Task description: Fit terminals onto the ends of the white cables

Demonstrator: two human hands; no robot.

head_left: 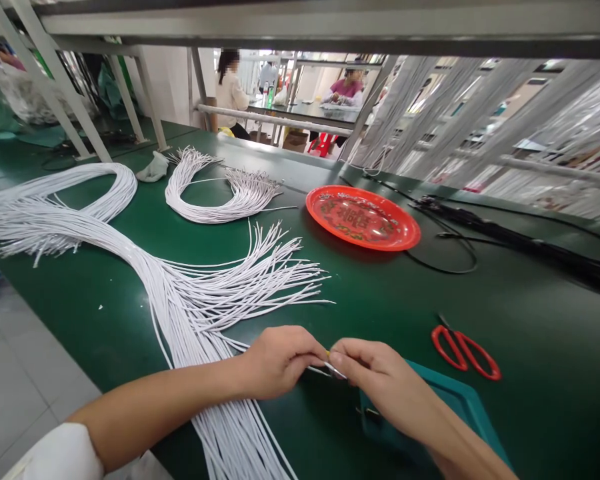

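My left hand (pixel 283 360) is closed on a thin white cable, its thumb and forefinger pinched together beside the large bundle of white cables (pixel 180 313). Close against its fingertips, my right hand (pixel 367 367) pinches the cable's end, where a small yellow bit and a white tip show between the fingers. Both hands are held over the green table (pixel 330 427). Under my right forearm lies a teal tray (pixel 460 393), partly hidden by the arm.
Red-handled scissors (pixel 465 350) lie at the right, a red plate (pixel 363 220) farther back. A curled white cable bundle (pixel 205 210) lies at the back left, black cables (pixel 520 240) at the right. A metal frame crosses overhead; two people sit beyond it.
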